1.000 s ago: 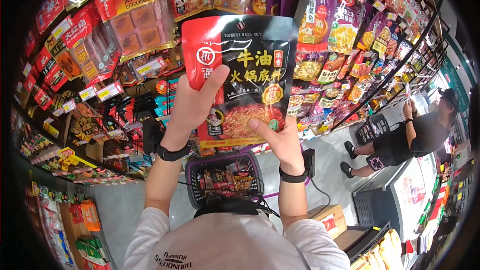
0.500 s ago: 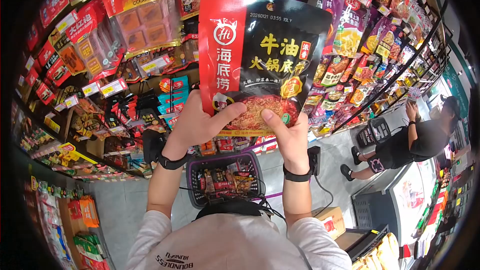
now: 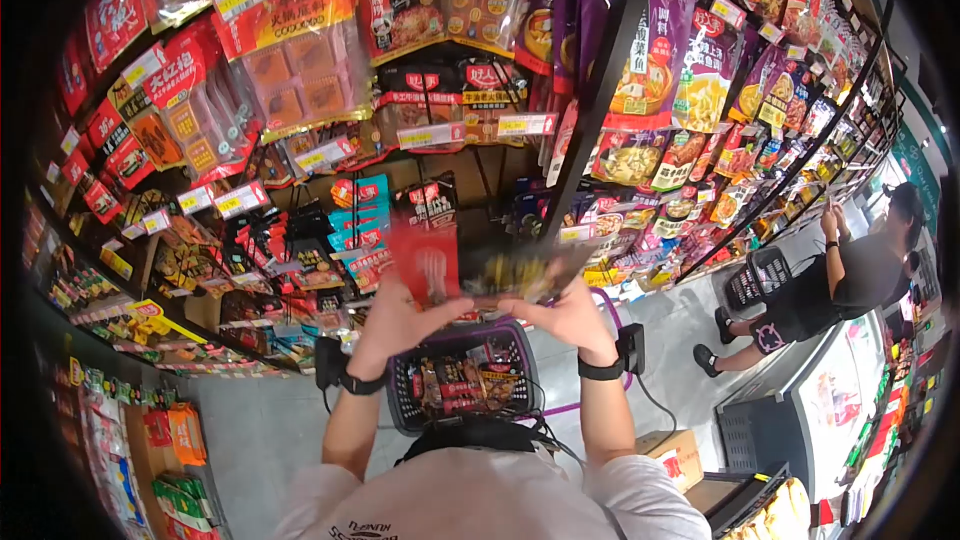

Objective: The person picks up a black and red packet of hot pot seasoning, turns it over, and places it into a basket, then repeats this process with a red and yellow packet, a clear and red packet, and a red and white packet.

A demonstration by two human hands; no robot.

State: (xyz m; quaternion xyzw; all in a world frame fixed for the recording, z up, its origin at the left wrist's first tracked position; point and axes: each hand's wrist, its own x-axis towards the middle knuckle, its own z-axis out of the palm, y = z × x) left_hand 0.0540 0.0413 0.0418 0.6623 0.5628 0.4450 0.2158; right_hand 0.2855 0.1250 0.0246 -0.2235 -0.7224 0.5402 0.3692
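Observation:
A red and black packet of hotpot soup base [image 3: 490, 265], blurred by motion, is between my two hands and tipped so its face looks foreshortened. My left hand [image 3: 400, 322] grips its lower left edge, thumb across the front. On the lower right edge, my right hand [image 3: 565, 320] holds on in the same way; the fingers behind the packet are hidden. Under my hands stands a dark shopping basket [image 3: 401, 385] with a purple rim and several packets inside.
Hanging soup-base packets [image 3: 300, 60] fill the shelf rack ahead, split by a black upright post [image 3: 605, 70]. A person in black [image 3: 870, 265] stands at the right near another basket [image 3: 757, 278] and a chest freezer [image 3: 745, 440]. A cardboard box [image 3: 672, 458] sits low right.
Both hands have lowered the packet toward the basket and tilted it, so its front print no longer reads. The shelf behind shows more. The person at the right has shifted slightly.

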